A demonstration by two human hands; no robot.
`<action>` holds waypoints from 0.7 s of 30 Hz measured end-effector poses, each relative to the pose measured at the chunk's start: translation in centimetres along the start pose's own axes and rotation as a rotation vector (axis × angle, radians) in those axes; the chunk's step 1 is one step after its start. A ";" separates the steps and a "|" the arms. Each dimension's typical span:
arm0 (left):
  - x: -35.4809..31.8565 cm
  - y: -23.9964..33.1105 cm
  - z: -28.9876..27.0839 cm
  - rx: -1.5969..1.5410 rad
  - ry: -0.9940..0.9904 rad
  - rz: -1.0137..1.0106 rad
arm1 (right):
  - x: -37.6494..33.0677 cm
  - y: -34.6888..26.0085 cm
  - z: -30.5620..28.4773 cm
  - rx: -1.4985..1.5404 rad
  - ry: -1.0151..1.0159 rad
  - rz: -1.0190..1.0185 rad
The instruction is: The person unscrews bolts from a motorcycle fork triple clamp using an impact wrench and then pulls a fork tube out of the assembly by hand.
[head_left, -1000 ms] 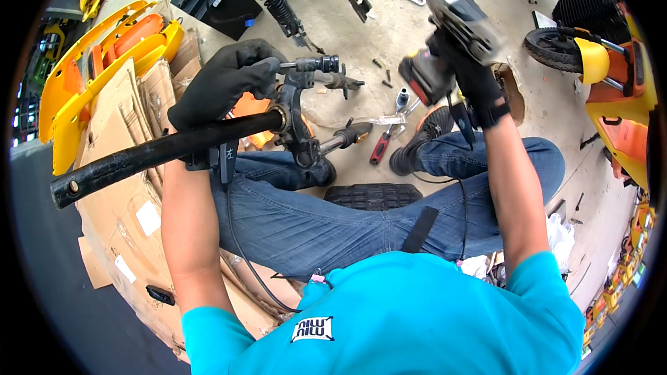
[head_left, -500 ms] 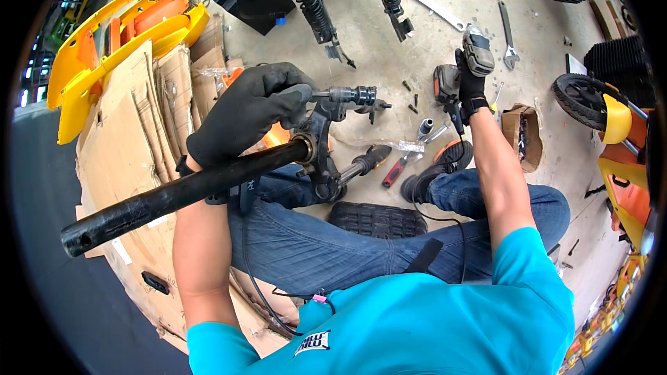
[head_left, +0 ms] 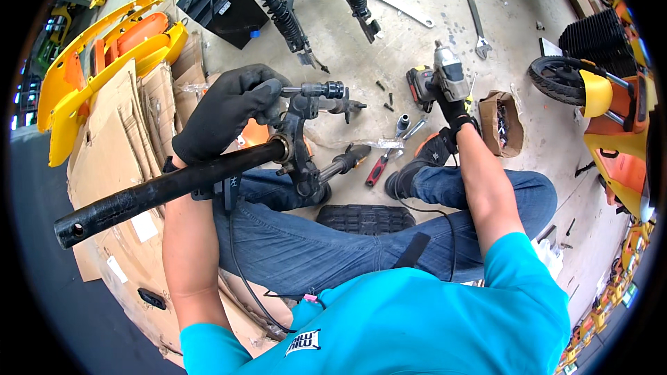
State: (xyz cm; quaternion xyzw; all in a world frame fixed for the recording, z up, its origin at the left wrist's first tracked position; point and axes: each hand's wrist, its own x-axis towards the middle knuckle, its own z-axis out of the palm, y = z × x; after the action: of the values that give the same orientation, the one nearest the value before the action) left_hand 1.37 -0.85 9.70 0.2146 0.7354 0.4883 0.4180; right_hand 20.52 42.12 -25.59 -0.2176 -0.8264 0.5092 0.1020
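My left hand point(head_left: 229, 111), in a black glove, is closed on a short metal shaft with a dark, socket-like end point(head_left: 325, 89). That end lies at the top of a black metal fork clamp point(head_left: 299, 139). From the clamp a long black steering tube point(head_left: 167, 184) runs down to the left, across my left wrist. Legs of the fork, one with a dark end point(head_left: 351, 160), point away to the right. Out to the right, my gloved right hand point(head_left: 448, 104) grips a cordless impact wrench point(head_left: 451, 73), its nose pointing away from me.
Flattened cardboard point(head_left: 118, 167) and yellow body panels point(head_left: 104, 62) lie on the left. Ahead are shock absorbers point(head_left: 271, 7) and an adjustable wrench point(head_left: 478, 24). Between my feet lie a red-handled screwdriver point(head_left: 377, 170) and several bolts point(head_left: 389, 105). A small carton point(head_left: 501, 125) stands right.
The whole view has shifted, so most things sit further left. The impact wrench has come slightly nearer to me and its nose has turned a little left. Both hands keep their hold.
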 end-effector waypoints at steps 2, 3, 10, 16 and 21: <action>0.1 -0.5 -0.1 0.010 0.008 0.016 | -0.9 0.0 0.3 -0.036 -0.009 0.043; 0.3 -0.7 -0.2 0.001 0.008 0.028 | -0.9 -0.1 0.0 -0.061 -0.056 0.113; 1.1 0.1 0.3 -0.084 0.013 0.103 | -0.5 8.0 -12.1 -0.527 0.274 0.260; 0.5 -0.4 0.3 0.010 -0.022 0.069 | 2.6 -26.1 -5.5 0.334 0.178 -0.110; 0.3 0.5 0.6 -0.055 -0.074 0.135 | -4.1 -39.5 3.9 0.122 -0.573 -0.393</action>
State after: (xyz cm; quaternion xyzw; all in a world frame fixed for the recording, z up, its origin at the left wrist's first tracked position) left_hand 1.69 -0.08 9.96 0.2701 0.6895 0.5272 0.4168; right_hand 12.56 21.85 7.84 0.1038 -0.8156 0.5687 -0.0251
